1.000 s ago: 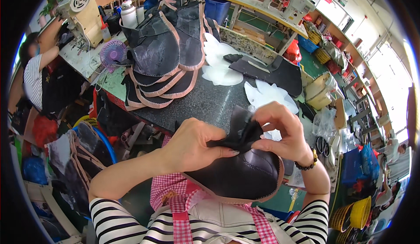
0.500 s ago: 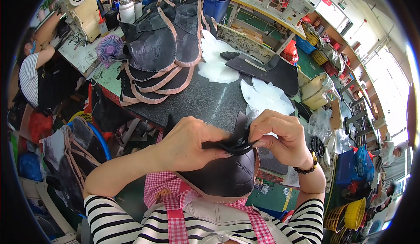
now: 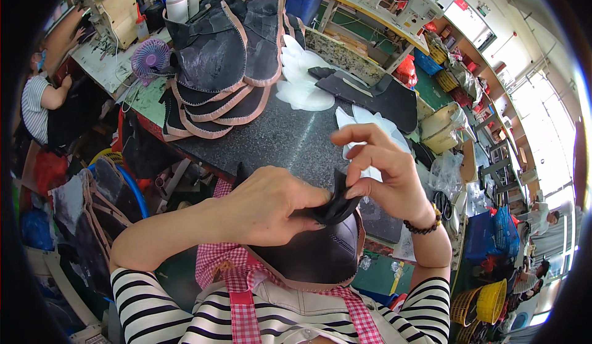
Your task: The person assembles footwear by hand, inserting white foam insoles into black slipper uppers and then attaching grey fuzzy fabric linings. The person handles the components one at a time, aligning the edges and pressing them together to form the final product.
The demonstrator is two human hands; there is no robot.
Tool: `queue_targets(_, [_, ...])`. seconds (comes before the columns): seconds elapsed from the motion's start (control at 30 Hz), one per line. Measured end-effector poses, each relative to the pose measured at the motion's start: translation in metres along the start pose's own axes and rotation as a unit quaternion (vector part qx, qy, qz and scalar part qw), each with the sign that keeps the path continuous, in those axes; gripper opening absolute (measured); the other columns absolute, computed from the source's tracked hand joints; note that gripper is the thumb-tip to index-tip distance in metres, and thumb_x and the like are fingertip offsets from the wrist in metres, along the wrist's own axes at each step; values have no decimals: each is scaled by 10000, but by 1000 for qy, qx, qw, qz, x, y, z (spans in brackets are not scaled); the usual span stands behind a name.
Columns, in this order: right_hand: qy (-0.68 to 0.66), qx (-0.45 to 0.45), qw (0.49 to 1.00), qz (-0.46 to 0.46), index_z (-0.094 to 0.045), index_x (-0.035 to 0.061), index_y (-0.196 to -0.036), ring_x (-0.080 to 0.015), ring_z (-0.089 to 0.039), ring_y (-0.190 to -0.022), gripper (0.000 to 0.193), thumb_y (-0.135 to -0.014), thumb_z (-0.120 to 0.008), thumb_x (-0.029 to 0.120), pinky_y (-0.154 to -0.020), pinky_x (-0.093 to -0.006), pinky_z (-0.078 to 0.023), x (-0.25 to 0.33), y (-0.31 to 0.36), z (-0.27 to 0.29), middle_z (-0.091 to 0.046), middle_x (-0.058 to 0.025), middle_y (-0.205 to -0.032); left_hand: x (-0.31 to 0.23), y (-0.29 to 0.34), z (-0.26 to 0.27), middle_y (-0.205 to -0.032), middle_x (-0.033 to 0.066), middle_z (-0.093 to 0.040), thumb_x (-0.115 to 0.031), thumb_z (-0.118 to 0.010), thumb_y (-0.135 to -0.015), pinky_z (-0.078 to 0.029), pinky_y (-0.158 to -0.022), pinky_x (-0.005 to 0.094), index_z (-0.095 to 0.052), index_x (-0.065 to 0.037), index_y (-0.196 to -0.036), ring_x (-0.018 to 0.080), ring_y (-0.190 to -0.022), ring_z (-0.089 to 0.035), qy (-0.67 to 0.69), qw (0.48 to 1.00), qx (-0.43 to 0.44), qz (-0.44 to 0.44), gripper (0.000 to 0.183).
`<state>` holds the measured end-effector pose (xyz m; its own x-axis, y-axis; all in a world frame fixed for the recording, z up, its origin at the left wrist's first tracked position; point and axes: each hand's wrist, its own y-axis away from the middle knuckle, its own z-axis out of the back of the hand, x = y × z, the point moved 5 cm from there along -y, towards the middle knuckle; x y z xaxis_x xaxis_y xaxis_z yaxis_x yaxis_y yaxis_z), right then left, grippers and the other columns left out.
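Observation:
A black boot upper with a tan, notched lower edge hangs in front of my chest, just over the near edge of the dark worktop. My left hand is closed on its folded top part, thumb and fingers pinching the black material. At the right end of that fold, my right hand pinches the material between thumb and a finger, with another finger raised and curved above. The inside of the fold is hidden by my fingers.
Stacked black boot uppers with tan edges lie at the far left of the worktop. White petal-shaped sheets and a flat black piece lie beyond my hands. A purple fan stands left; a co-worker sits beyond it.
My right hand has shifted up slightly, lifting a finger away from the fold while the thumb stays at it. My left hand keeps its grip. The co-worker's arm has reached up toward the sewing machine.

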<state>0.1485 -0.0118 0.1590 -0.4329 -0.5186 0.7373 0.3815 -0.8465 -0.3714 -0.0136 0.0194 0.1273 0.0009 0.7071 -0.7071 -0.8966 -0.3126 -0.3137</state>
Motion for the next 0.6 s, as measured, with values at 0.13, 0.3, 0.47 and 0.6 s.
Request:
queue_targets(0.13, [-274, 25, 945, -174, -562, 14, -1039, -156, -617, -992, 399, -712, -785, -34, -893, -312, -476, -14, 13, -10, -638, -79, -1045, -3, 8, -4, -686, 94, -645, -176, -780, -737, -414, -635, 335, -698, -71, -875, 278, -563, -578, 15, 999, -26, 25, 192])
queue_targets(0.3, [-132, 8, 988, -80, -541, 4, -1069, -125, -648, -828, 432, -711, -768, -75, -823, -276, -489, 11, 18, -11, -673, -68, -866, 6, 20, -1, -676, 70, -669, -180, -817, -698, -414, -640, 300, -721, -75, -833, 213, -538, -587, 75, 988, -41, 131, 196])
queue_targets(0.47, [-252, -115, 954, -112, -523, 21, -973, -70, -599, -742, 461, -637, -810, -110, -656, -196, -485, -14, 32, -12, -592, -11, -816, 7, 29, 0, -634, 37, -649, -145, -862, -637, -402, -650, 293, -718, -63, -766, 152, -500, -541, 36, 993, -110, 5, 210])
queue_targets(0.6, [-379, -122, 900, -178, -528, 62, -946, -17, -493, -660, 473, -617, -850, -44, -559, -161, -411, -54, 32, -17, -521, 39, -766, 1, 25, -6, -707, 21, -650, -129, -845, -677, -416, -699, 299, -693, -69, -838, 159, -651, -609, 6, 994, -111, 16, 230])
